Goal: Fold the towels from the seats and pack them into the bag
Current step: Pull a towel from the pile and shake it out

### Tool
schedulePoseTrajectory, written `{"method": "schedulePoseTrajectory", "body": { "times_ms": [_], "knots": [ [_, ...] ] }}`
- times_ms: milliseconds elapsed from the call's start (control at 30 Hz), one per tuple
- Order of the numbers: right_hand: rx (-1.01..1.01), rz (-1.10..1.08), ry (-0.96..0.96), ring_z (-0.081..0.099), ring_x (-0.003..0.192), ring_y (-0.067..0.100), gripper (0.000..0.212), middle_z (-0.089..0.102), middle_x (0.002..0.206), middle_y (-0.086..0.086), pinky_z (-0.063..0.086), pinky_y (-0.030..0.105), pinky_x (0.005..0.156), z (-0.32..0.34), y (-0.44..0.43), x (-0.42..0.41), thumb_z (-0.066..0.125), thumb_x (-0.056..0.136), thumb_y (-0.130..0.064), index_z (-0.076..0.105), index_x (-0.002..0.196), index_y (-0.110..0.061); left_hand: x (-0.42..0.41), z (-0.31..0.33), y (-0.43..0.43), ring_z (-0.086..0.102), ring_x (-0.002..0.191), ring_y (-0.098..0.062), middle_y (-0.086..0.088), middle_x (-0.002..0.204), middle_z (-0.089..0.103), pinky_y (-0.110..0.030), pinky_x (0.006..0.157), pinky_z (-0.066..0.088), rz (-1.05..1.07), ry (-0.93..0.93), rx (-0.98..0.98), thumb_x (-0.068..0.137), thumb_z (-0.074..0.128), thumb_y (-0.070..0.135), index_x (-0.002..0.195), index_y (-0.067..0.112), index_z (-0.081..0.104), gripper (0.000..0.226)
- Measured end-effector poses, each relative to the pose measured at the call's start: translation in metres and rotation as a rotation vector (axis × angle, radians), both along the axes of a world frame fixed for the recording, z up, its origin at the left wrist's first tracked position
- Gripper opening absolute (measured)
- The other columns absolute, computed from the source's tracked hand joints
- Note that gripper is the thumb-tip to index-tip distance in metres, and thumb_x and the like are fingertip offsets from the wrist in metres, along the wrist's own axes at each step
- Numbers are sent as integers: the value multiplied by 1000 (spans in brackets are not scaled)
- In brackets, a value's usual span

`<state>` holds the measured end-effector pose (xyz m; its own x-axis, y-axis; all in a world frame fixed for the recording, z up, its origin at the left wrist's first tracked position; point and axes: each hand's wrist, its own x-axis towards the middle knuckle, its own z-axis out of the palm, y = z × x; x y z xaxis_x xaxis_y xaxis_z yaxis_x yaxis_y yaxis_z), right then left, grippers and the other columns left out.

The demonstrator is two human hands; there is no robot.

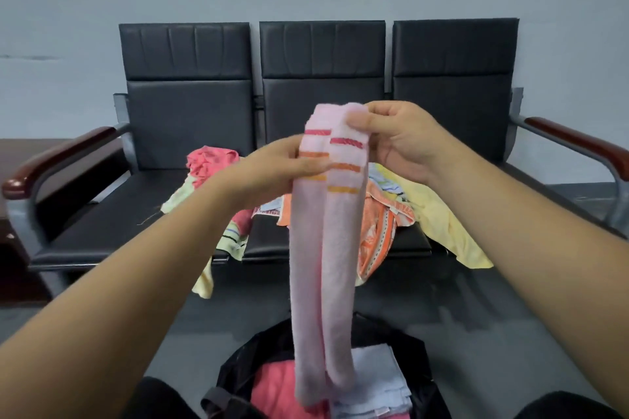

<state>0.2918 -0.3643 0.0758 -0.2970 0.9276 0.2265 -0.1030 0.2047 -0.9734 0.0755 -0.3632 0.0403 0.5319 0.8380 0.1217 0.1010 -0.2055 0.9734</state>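
A long pale pink towel (pixel 326 248) with red and orange stripes hangs folded lengthwise in front of me. My right hand (pixel 398 143) pinches its top edge. My left hand (pixel 279 170) grips it a little lower, at the stripes. Its lower end dangles over the open black bag (pixel 245 360) on the floor, which holds a coral towel (pixel 272 384) and a folded light blue towel (pixel 377 381). More towels lie in a heap on the black seats (pixel 112 214): a coral one (pixel 211 160), an orange patterned one (pixel 377 231) and a yellow one (pixel 442 224).
The three-seat black bench has metal arms with dark red wooden rests (pixel 58 160) at both ends. A grey wall stands behind it. Grey floor (pixel 476 333) lies between the bench and the bag. My knees frame the bag at the bottom edge.
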Motion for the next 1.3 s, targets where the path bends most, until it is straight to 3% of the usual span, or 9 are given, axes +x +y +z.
{"method": "schedulePoseTrajectory", "body": {
  "times_ms": [100, 267, 367, 467, 533, 700, 900, 1067, 1300],
  "knots": [
    [-40, -22, 95, 72, 98, 32, 30, 73, 104, 18, 61, 46, 88, -3, 12, 7, 66, 96, -11, 64, 118, 10, -2, -52, 5, 69, 112, -18, 0, 117, 74, -39, 99, 54, 23, 283, -83, 86, 78, 22, 119, 15, 70, 35],
    [-131, -129, 51, 74, 92, 28, 18, 75, 98, 13, 63, 44, 81, -34, 39, 20, 67, 95, -12, 65, 108, 0, 3, -105, 7, 69, 110, -26, -14, 117, 72, -41, 101, 53, 33, -35, -361, 79, 80, 14, 108, 3, 74, 32],
    [-254, -156, 58, 71, 94, 27, 7, 73, 98, 11, 62, 45, 79, -71, 58, 27, 68, 95, -12, 66, 98, -6, 10, -120, 11, 66, 115, -30, -17, 122, 69, -41, 100, 53, -91, -261, -473, 66, 92, 23, 115, 3, 73, 57],
    [-448, -105, 157, 71, 105, 26, 25, 69, 122, 15, 60, 43, 88, -103, 68, 24, 65, 98, -15, 65, 120, -3, 18, -126, 21, 68, 108, -28, -17, 116, 70, -39, 93, 56, -75, -454, -528, 60, 95, 30, 120, 2, 68, 72],
    [-527, -46, 196, 73, 105, 22, 26, 73, 118, 10, 58, 38, 93, -121, 67, 19, 60, 102, -24, 68, 121, -9, 22, -131, 28, 64, 114, -30, -19, 121, 67, -42, 99, 53, -37, -560, -555, 68, 90, 31, 128, -1, 63, 73],
    [-708, 140, 296, 53, 136, 32, 58, 57, 146, 13, 33, 54, 119, -177, 59, 22, 57, 100, -52, 53, 145, -16, 26, -139, 42, 61, 119, -33, -20, 127, 63, -45, 100, 53, 65, -608, -566, 87, 69, 28, 139, -4, 52, 63],
    [-695, 272, 44, 43, 141, 44, 72, 49, 149, 26, 21, 65, 120, -193, 65, 20, 82, 84, -20, 50, 145, -1, 18, -139, 58, 61, 124, -31, -20, 134, 62, -46, 103, 51, 191, -644, -500, 93, 63, 26, 134, 0, 58, 48],
    [-594, 176, 89, 60, 126, 37, 53, 63, 133, 25, 54, 49, 101, -192, 69, 11, 74, 88, -11, 57, 135, 6, 6, -138, 62, 60, 126, -31, -18, 136, 61, -43, 103, 52, 73, -450, -461, 98, 56, 31, 140, 2, 52, 52],
    [-472, 3, 387, 72, 108, 27, 43, 72, 119, 19, 61, 36, 83, -168, 73, 8, 71, 81, -10, 66, 122, 1, 2, -161, 57, 70, 109, -23, -9, 110, 75, -37, 100, 51, -84, 78, -421, 80, 82, 29, 106, 9, 76, 33]
  ]
}}
